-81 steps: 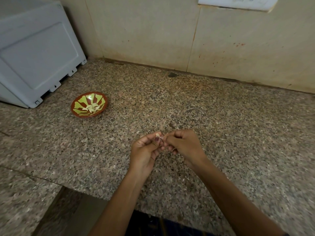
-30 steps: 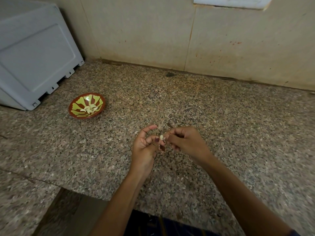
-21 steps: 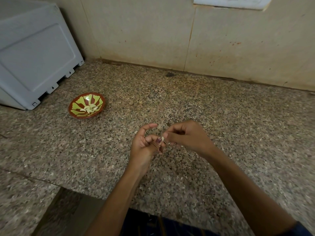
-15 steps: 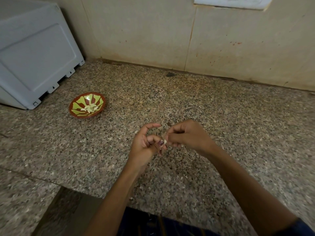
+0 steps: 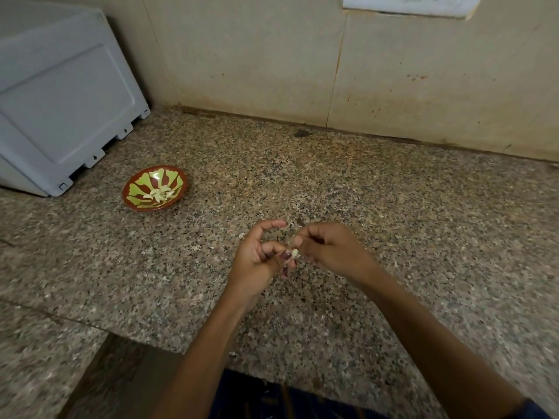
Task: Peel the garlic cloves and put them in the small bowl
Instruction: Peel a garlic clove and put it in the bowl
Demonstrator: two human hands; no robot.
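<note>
Between the two hands, held just above the speckled counter [image 5: 393,225], sits a single pale garlic clove [image 5: 295,253]. The left hand [image 5: 260,258] curls its middle fingers round the clove from below, while its forefinger arches up and away, touching nothing. The right hand [image 5: 329,252] has its fingers bunched, and its thumb and forefinger pinch at the clove's upper end, where a thin wisp of skin seems to stand up, though it is too small to be sure of.

Well off to the left of the left hand and further from the body stands the small bowl [image 5: 133,204], red-rimmed with green petals, holding a little heap of peeled cloves [image 5: 159,193]. Beyond it, by the wall [image 5: 257,55], is a grey appliance [image 5: 60,95].

The step in hand looks to be stripping the last of the skin. To do it well, the left hand should hold the clove steady without crushing it, gripping low so the papery end stays free. The right hand would best catch the loose edge with a nail and draw it down the length of the clove, not across, so the skin comes away in one strip. A slight roll of the clove between pulls would bring the next patch round. Once bare, it goes left into the bowl, a fair reach away, so a firm pinch is wise.
</note>
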